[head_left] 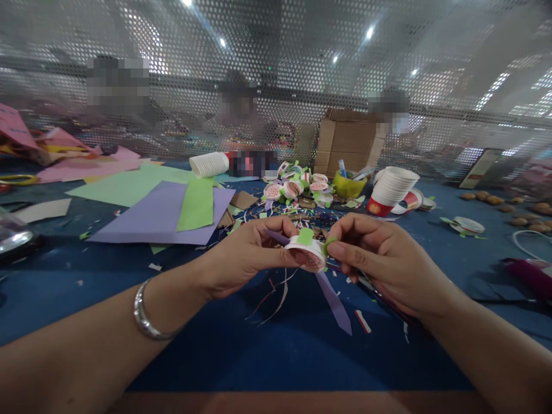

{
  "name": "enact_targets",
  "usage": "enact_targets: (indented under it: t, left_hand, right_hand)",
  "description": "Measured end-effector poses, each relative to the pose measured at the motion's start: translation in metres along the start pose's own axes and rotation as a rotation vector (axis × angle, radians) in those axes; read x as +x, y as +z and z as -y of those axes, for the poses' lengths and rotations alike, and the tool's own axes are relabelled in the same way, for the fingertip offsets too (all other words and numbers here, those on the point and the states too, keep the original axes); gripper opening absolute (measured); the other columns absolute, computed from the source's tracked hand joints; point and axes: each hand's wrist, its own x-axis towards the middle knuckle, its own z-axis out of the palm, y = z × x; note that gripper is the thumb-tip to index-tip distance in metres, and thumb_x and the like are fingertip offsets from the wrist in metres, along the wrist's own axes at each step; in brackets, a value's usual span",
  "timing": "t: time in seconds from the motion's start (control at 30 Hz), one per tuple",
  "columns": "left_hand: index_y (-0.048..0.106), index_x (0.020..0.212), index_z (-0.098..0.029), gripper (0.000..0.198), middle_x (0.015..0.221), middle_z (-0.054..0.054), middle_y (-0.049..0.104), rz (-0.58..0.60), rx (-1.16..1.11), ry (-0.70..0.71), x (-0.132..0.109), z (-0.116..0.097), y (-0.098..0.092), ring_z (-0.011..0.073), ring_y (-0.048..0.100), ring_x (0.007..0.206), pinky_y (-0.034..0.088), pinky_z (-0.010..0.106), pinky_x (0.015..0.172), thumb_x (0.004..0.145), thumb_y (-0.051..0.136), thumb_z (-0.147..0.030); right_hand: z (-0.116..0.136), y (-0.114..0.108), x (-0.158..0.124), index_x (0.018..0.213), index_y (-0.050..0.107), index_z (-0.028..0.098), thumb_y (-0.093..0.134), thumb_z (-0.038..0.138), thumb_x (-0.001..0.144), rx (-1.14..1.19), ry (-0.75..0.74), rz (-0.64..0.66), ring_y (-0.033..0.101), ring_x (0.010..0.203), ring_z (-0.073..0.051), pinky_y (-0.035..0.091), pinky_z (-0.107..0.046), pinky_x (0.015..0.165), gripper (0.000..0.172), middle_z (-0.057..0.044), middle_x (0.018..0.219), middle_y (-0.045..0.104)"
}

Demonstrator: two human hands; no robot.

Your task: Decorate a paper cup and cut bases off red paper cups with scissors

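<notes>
My left hand point(248, 253) is closed on a short round piece cut from a white paper cup point(311, 260), its patterned underside tilted toward me. A green paper tab point(306, 236) stands on its upper side. Between the thumb and fingers of my right hand point(383, 259) is a small green paper piece point(328, 245) at the cup piece's right edge; whether it is stuck there I cannot tell. One purple strip point(278, 236) shows by my left fingers. Another purple paper strip point(334, 305) slants down below the cup piece.
Purple point(142, 215) and light green sheets point(125, 184) lie to the left. Behind my hands are a pile of cup pieces point(297, 187), a yellow-green bowl point(350, 185) and stacked paper cups point(390, 187). A cardboard box point(347, 141) and a perforated metal screen point(280, 52) stand behind.
</notes>
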Motion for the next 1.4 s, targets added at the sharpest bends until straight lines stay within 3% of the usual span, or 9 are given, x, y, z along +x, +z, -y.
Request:
enact_targets:
  t: [0.23,0.5,0.8,1.2,1.4]
  left_hand:
    - [0.059,0.080,-0.016,0.026,0.080,-0.001,0.073,-0.027,-0.012,0.069,-0.001,0.003,0.004,0.0107,0.066,0.077,0.044,0.021,0.070,0.075,0.085,-0.018]
    - [0.059,0.077,-0.016,0.028,0.078,-0.004,0.065,-0.092,0.036,0.217,-0.002,0.010,0.010,0.0081,0.059,0.074,0.046,0.021,0.071,0.074,0.086,-0.022]
    - [0.058,0.078,-0.017,0.025,0.084,-0.002,0.064,-0.162,0.025,0.270,-0.002,0.014,0.021,0.0107,0.060,0.079,0.050,0.024,0.075,0.075,0.083,-0.017]
    - [0.058,0.074,-0.018,0.026,0.102,0.003,0.063,-0.220,0.207,0.382,-0.003,0.011,0.019,0.0165,0.062,0.094,0.053,0.028,0.082,0.072,0.083,-0.020]
    - [0.057,0.076,-0.018,0.027,0.104,0.003,0.060,-0.205,0.205,0.354,-0.005,0.012,0.017,0.0161,0.060,0.096,0.054,0.029,0.083,0.074,0.083,-0.021]
  right_hand:
    - [-0.001,0.003,0.002,0.088,0.064,0.021,0.075,0.030,0.089,-0.004,-0.005,-0.011,0.048,0.061,-0.007,0.042,-0.015,0.052,0.014,0.004,0.074,0.059]
    - [0.002,0.004,0.001,0.089,0.063,0.021,0.071,0.037,0.093,-0.044,-0.044,-0.045,0.048,0.060,-0.006,0.041,-0.016,0.053,0.019,0.004,0.073,0.056]
    - [0.005,0.004,-0.001,0.089,0.061,0.020,0.067,0.033,0.095,-0.189,-0.112,-0.101,0.046,0.059,-0.008,0.038,-0.020,0.053,0.016,0.004,0.072,0.054]
    - [0.004,0.006,0.001,0.089,0.062,0.020,0.068,0.033,0.095,-0.183,-0.123,-0.068,0.045,0.060,-0.009,0.035,-0.021,0.052,0.015,0.003,0.075,0.055]
    - [0.000,0.005,0.002,0.090,0.063,0.020,0.068,0.039,0.094,-0.108,-0.102,-0.051,0.045,0.063,-0.009,0.037,-0.020,0.055,0.020,0.003,0.075,0.054]
